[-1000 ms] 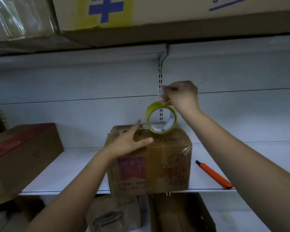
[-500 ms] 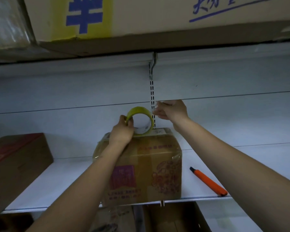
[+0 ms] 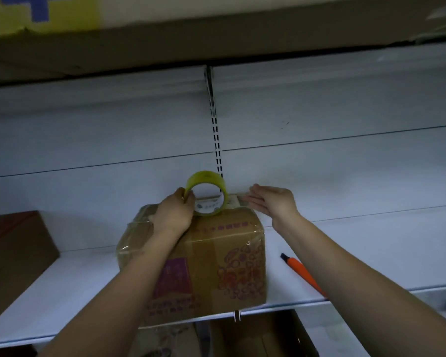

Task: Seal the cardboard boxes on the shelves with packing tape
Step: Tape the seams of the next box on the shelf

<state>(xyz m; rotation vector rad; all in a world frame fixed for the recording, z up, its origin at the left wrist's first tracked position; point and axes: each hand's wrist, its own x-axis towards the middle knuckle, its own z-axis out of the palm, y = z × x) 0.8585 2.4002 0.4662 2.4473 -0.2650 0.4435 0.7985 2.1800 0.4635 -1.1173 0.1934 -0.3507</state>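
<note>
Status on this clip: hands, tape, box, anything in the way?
Left hand grips tape roll atop box. Right hand flat, pressing the box's far top edge. Orange cutter lies beside, clear.

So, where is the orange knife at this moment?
In the head view the orange knife lies on the white shelf, right of the cardboard box, partly hidden under the right forearm.

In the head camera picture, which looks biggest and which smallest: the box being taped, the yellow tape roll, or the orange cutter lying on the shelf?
Largest to smallest, as they look:
1. The cardboard box, by far.
2. The tape roll.
3. The orange cutter, partly hidden behind the right arm, so its place against the roll is unsure.
</note>
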